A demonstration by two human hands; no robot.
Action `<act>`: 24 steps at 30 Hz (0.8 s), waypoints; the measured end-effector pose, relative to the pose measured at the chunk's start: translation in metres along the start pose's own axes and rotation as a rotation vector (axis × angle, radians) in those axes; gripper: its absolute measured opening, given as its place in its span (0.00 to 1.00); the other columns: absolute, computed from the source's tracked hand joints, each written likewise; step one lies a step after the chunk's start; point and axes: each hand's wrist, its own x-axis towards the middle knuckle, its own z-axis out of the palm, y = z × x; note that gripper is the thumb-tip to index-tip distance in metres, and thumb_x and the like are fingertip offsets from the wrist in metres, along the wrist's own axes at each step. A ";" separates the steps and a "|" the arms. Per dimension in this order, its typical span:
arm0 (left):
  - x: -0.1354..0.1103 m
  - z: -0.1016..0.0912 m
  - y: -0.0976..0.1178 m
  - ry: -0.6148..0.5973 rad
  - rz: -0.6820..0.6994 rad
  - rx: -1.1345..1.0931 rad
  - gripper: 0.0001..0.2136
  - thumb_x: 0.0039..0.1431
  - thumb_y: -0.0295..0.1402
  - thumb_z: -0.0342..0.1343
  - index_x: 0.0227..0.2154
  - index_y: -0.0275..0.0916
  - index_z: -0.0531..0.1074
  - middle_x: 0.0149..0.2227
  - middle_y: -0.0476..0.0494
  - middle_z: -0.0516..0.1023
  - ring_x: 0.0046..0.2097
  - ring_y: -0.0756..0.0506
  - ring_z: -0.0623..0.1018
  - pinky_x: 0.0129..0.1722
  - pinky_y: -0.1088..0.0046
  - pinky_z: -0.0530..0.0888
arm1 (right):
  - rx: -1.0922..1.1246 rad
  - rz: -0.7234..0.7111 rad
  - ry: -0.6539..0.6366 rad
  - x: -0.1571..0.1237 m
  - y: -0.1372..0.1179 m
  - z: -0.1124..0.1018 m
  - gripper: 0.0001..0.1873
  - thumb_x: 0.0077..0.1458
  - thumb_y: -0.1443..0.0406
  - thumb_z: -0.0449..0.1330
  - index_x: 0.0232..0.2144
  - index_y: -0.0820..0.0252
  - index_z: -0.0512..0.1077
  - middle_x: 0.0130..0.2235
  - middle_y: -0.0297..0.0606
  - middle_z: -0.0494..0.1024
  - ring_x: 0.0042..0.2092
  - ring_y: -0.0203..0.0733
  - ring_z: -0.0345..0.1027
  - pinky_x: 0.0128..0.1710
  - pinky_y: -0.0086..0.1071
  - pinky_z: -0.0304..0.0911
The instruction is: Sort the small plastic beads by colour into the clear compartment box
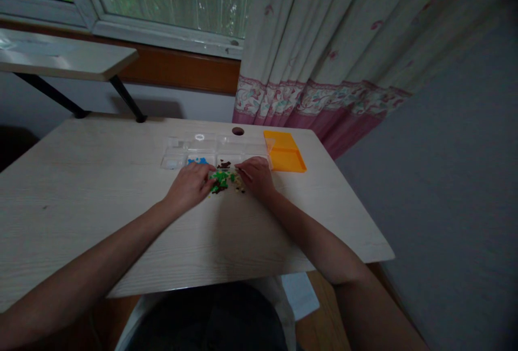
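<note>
Small green pieces lie in a loose pile on the table, with dark brown pieces at its near side and pale yellowish pieces to its right. At the pile's left edge is my left hand, fingers bent and drawn together. My right hand is over the pale pieces, by the front of a clear compartment box, its fingertips pinched. Whatever either hand holds is too small to make out. Inside the box, blue pieces fill one front compartment and brown pieces another.
An orange tray lies at the box's right end, partly under its clear edge. Behind the box is a round hole in the table. A raised shelf on black legs stands at the back left. Curtains hang behind the right side.
</note>
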 end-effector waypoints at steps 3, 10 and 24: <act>-0.009 0.010 -0.001 -0.008 0.032 0.004 0.12 0.67 0.39 0.51 0.44 0.37 0.72 0.39 0.40 0.75 0.44 0.39 0.72 0.44 0.62 0.68 | 0.018 0.020 -0.005 0.001 0.001 -0.001 0.07 0.63 0.61 0.60 0.38 0.53 0.79 0.37 0.37 0.82 0.43 0.42 0.72 0.50 0.40 0.60; -0.013 0.016 -0.008 0.025 0.074 -0.028 0.14 0.66 0.41 0.53 0.46 0.38 0.73 0.41 0.40 0.73 0.46 0.39 0.72 0.47 0.60 0.68 | 0.041 0.073 -0.011 0.003 0.002 -0.003 0.07 0.61 0.60 0.63 0.35 0.55 0.79 0.34 0.36 0.82 0.40 0.42 0.72 0.47 0.39 0.60; -0.007 0.023 -0.006 0.018 0.100 -0.046 0.10 0.68 0.36 0.51 0.40 0.38 0.75 0.39 0.41 0.72 0.43 0.41 0.71 0.45 0.62 0.68 | 0.056 0.123 -0.031 0.005 0.004 -0.001 0.07 0.62 0.60 0.61 0.36 0.53 0.79 0.35 0.36 0.82 0.40 0.43 0.72 0.46 0.39 0.61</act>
